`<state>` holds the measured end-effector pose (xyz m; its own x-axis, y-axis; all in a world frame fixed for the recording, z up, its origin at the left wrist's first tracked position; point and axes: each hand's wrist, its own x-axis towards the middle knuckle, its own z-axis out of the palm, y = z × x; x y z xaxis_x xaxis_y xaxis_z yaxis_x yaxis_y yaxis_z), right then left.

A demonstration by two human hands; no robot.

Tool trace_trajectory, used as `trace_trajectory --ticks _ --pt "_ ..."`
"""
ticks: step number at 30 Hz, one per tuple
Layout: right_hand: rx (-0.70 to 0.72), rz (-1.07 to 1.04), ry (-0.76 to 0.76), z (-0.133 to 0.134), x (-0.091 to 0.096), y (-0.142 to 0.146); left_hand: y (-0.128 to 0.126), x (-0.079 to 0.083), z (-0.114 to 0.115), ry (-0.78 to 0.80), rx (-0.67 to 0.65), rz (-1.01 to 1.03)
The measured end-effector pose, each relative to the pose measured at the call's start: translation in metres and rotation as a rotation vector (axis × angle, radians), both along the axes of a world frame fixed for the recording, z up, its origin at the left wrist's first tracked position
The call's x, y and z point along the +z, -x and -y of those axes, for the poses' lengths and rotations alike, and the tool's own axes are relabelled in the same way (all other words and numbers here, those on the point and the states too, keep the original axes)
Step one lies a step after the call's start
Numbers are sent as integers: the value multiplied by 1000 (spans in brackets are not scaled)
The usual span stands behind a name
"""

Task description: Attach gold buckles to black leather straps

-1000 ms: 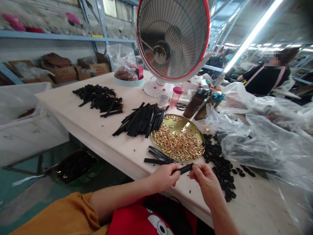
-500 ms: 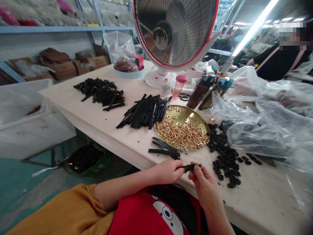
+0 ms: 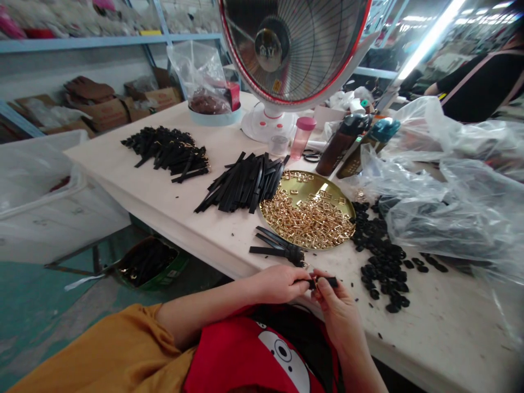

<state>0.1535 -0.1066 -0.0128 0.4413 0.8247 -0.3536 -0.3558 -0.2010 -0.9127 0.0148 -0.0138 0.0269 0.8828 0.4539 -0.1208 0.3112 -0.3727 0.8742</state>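
Note:
Both my hands pinch one short black strap [image 3: 325, 282] at the table's near edge. My left hand [image 3: 282, 284] grips its left end and my right hand [image 3: 333, 305] closes on its middle, with the right tip sticking out. Just beyond lie a few finished black straps [image 3: 276, 248]. A round gold tray [image 3: 323, 188] with several small gold buckles [image 3: 309, 221] sits behind them. A heap of loose black straps [image 3: 245, 183] rests left of the tray, and a second heap [image 3: 170, 153] farther left. Small black loops [image 3: 382, 262] are scattered right of the tray.
A round red-rimmed heater [image 3: 292, 49] stands at the back. Bottles [image 3: 341, 144] and a pink cup [image 3: 301, 137] are beside it. Clear plastic bags [image 3: 450, 202] cover the right side. A green bin [image 3: 149, 262] sits on the floor. Another person [image 3: 483, 82] works at far right.
The hands and strap have drawn slightly closer to the table edge, and my right fingers have slid along the strap. The camera has tilted down a little.

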Motion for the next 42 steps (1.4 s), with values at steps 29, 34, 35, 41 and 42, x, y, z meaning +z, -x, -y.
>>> trace_trajectory --ticks 29,34,35,41,42 --pt "71 343 47 9 13 7 -5 2 14 300 212 -72" --pt "65 -46 -10 7 17 11 -7 2 19 400 209 -4" --pt "71 -125 -24 7 18 12 -8 2 19 421 204 1" --pt "95 -243 -49 7 15 13 -9 -1 17 317 217 -33" --pt "78 -218 -44 8 13 14 -9 -1 17 275 223 -47"
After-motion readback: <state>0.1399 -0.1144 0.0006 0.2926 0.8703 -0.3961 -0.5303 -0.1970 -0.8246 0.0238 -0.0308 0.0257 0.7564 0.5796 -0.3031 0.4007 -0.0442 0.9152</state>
